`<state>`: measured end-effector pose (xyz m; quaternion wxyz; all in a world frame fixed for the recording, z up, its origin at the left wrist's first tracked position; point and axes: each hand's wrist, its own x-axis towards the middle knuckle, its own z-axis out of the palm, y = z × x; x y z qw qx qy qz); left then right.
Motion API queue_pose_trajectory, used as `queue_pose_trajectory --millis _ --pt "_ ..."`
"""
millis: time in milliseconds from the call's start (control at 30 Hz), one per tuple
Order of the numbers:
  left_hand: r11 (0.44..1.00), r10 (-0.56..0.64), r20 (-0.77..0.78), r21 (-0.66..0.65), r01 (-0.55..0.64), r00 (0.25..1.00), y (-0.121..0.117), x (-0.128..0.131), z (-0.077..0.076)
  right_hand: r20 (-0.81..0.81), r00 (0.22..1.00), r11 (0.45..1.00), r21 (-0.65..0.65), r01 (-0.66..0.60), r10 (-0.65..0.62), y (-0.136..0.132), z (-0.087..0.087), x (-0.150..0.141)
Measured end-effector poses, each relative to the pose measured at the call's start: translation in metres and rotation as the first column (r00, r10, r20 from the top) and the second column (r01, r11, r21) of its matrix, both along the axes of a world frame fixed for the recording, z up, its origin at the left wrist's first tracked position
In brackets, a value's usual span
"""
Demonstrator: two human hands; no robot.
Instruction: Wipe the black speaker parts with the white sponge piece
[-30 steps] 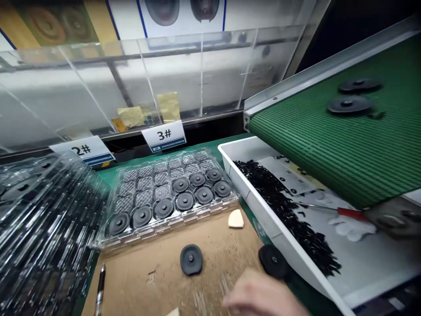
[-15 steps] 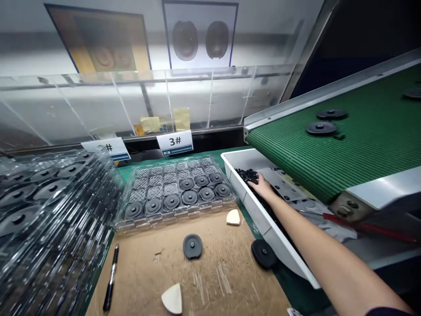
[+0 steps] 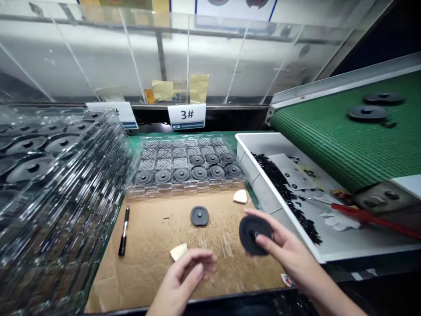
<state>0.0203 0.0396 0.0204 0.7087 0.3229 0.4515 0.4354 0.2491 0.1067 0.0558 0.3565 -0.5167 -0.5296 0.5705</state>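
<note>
My right hand (image 3: 283,245) pinches a round black disc (image 3: 251,233) with a small central knob, thumb on its face, held over the right side of the cardboard sheet (image 3: 148,272). To its left, my left hand (image 3: 187,281) hovers above the front of the cardboard with curved fingers, the thumb apart from them and nothing visible between. Close behind it lies a pale wedge-shaped piece (image 3: 178,252). A second black disc (image 3: 199,216) rests flat at the cardboard's middle. Behind it, a clear plastic tray (image 3: 154,188) holds several black discs in its front rows.
On the left rises a tall stack of clear trays (image 3: 66,210). A pen (image 3: 124,232) and another pale wedge (image 3: 240,196) lie on the cardboard. A white bin (image 3: 279,210) on the right holds small black parts and a red-handled tool (image 3: 362,215). A green conveyor (image 3: 325,136) carries discs.
My right hand has left the white bin and now holds the disc that lay at the cardboard's right edge. My left hand has come into view. The camera view has tilted down.
</note>
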Motion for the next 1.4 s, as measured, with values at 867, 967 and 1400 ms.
queue_pose_trajectory --millis 867,967,1400 --pt "0.963 0.253 0.52 -0.219 -0.159 0.816 -0.049 -0.08 -0.036 0.291 0.842 0.848 0.151 -0.509 0.454 -0.056 -0.049 -0.151" --pt "0.935 0.343 0.531 -0.274 -0.227 0.775 -0.053 -0.085 -0.038 0.513 0.824 0.729 0.465 -0.502 0.241 -0.057 -0.052 -0.149" --pt "0.894 0.445 0.564 -0.319 -0.314 0.696 -0.061 -0.092 -0.026 0.55 0.83 0.783 0.475 -0.401 0.091 -0.054 -0.08 -0.137"
